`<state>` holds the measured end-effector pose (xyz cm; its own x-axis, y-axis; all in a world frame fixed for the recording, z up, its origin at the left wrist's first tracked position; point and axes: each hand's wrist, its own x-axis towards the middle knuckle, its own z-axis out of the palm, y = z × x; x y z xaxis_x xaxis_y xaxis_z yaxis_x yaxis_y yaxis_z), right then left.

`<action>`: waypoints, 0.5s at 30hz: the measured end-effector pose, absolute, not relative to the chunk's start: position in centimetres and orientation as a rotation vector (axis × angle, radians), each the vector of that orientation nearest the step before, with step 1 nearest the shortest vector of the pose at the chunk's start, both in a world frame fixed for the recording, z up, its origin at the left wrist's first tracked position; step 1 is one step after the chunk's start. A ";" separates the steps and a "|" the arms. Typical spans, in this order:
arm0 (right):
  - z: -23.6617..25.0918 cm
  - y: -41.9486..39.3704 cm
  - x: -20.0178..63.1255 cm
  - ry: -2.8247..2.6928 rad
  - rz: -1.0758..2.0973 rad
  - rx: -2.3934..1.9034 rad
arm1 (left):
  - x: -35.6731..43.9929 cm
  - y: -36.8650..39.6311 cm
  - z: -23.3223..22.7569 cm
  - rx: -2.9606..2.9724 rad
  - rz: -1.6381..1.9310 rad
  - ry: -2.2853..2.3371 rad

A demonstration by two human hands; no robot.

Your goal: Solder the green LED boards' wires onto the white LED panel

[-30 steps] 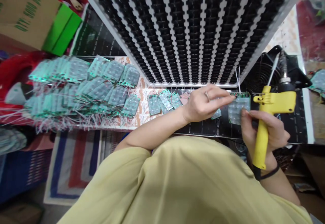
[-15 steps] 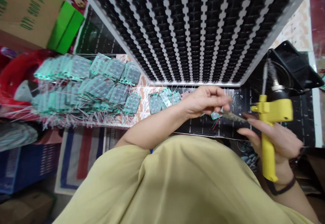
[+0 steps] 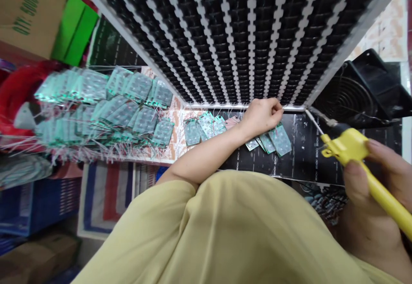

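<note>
My right hand (image 3: pixel 373 198) grips a yellow soldering gun (image 3: pixel 350 144) whose thin metal tip points up and left, near the corner of a white-framed panel (image 3: pixel 251 39) with rows of black pieces. My left hand (image 3: pixel 262 116) is closed in a pinch at the panel's lower edge. Whatever lies between its fingertips is too small or hidden to make out. Just below that hand, several green-edged circuit boards (image 3: pixel 280 140) lie overlapping on the black mat (image 3: pixel 302 155). Other circuit boards (image 3: pixel 206 127) rest left of my wrist, partly covered by the forearm.
Stacked circuit boards with thin wires (image 3: pixel 122 108) spread across the left of the table. A black fan (image 3: pixel 363 90) stands at the right beside the panel. Farther left are a red wire coil (image 3: pixel 13 108), a green box (image 3: pixel 74 30), a cardboard box (image 3: pixel 28 17) and a blue basket (image 3: pixel 38 202).
My left hand has moved up to the panel's edge. The soldering gun has swung from upright to tilted, tip near the panel corner. A board formerly between my hands is no longer there.
</note>
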<state>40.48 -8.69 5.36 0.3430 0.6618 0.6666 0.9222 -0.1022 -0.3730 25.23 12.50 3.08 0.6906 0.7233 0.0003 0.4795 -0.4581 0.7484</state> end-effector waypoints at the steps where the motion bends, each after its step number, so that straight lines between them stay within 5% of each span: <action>1: 5.0 -8.1 40.5 -1.454 -0.442 -1.797 | 25.4 12.6 2.9 2.117 0.410 0.924; 15: 5.6 -4.4 40.3 -1.722 -0.384 -1.560 | 26.0 12.6 3.0 2.120 0.372 0.972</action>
